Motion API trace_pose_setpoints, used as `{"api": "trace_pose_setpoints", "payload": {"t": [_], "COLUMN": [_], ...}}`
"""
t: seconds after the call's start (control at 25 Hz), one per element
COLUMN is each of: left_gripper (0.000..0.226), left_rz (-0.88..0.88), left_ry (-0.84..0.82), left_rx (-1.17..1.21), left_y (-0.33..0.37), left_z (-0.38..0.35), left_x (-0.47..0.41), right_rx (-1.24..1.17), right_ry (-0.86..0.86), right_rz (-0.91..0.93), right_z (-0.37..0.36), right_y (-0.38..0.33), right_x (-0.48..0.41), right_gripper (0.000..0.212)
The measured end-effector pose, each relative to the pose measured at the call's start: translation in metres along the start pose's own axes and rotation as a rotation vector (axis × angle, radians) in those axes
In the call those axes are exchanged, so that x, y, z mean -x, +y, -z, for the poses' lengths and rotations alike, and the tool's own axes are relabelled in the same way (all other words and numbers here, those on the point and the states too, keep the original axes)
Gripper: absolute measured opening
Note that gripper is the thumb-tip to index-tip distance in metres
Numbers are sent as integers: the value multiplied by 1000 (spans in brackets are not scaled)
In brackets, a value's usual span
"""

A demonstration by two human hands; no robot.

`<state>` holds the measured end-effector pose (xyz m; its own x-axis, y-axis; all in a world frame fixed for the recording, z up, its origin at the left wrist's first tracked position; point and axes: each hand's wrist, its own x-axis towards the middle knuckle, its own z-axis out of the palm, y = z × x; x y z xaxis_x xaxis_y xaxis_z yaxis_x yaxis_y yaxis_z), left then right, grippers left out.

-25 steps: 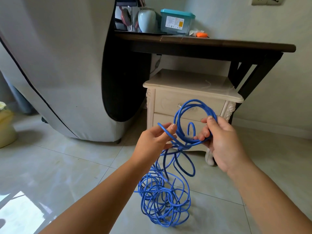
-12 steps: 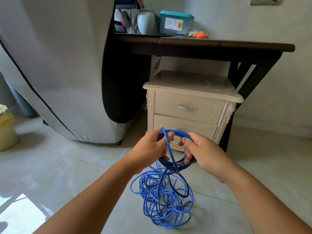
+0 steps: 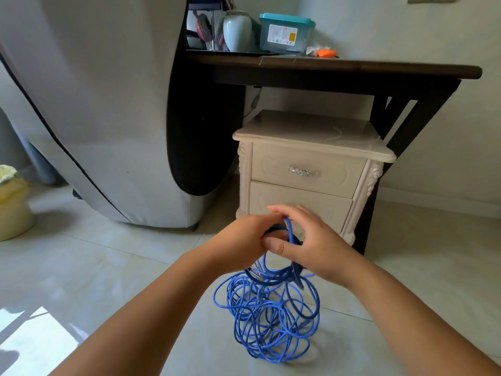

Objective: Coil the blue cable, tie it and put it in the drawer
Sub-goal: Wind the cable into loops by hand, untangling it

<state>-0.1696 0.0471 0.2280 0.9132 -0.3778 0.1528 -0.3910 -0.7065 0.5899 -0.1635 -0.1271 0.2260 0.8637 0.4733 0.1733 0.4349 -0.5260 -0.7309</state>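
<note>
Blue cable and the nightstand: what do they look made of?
Blue cable: likely plastic-jacketed, smooth, slightly glossy; it holds springy loops. Nightstand: cream painted wood or board, semi-gloss, carved trim; handle looks shiny metal.

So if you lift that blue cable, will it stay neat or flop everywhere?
Probably springy: the blue cable heaps in loose loops standing off the floor. Likely to sprawl: left hand and right hand hold only its top turns.

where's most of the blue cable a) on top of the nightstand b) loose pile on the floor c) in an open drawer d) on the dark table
b: the blue cable mostly lies tangled on the floor, with a few loops held by the left hand and right hand.
</note>
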Motion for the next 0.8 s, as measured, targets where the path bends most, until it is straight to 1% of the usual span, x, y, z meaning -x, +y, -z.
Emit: {"api": "trace_pose_setpoints", "payload": {"t": [0.08, 0.12, 0.2, 0.24, 0.28, 0.36, 0.44, 0.52, 0.56, 0.68, 0.72, 0.8], "left_gripper": [13, 13, 15, 16, 17, 20, 22, 24, 24, 24, 24, 24], "left_rz": [59, 90, 122, 125, 132, 193, 270, 311, 312, 262, 233, 174], "left_ry": [94, 148, 229, 265, 320, 474, 619, 678, 673, 606, 576, 513], "left_rx": [31, 73, 144, 171, 225, 459, 659, 723, 734, 761, 753, 718], "left_y": [-5, -9, -15, -18, -19, -23, -26, -29, -29, -22, -18, -9], "left_z": [11, 15, 19, 19, 19, 20, 25, 26, 26, 20, 18, 12], "left_x": [0, 1, 4, 5, 5, 3, 2, 3, 4, 2, 2, 0], "right_rx": [191, 260, 281, 244, 186, 92, 63, 81, 103, 127, 92, -28], "right_ry": [59, 38, -83, -135, -174, -237, -299, -312, -260, -8, 47, 77], "right_rz": [-156, -264, -447, -520, -578, -645, -636, -569, -509, -284, -222, -146], "right_z": [13, 20, 32, 35, 36, 34, 29, 23, 21, 16, 12, 2], "right_y": [8, 10, 14, 13, 12, 8, 10, 15, 17, 14, 9, 4], "right_x": [-3, -3, -1, 1, 2, 5, 6, 5, 3, -4, -5, -9], "right_gripper": [61, 69, 85, 87, 84, 65, 47, 41, 44, 56, 57, 53]}}
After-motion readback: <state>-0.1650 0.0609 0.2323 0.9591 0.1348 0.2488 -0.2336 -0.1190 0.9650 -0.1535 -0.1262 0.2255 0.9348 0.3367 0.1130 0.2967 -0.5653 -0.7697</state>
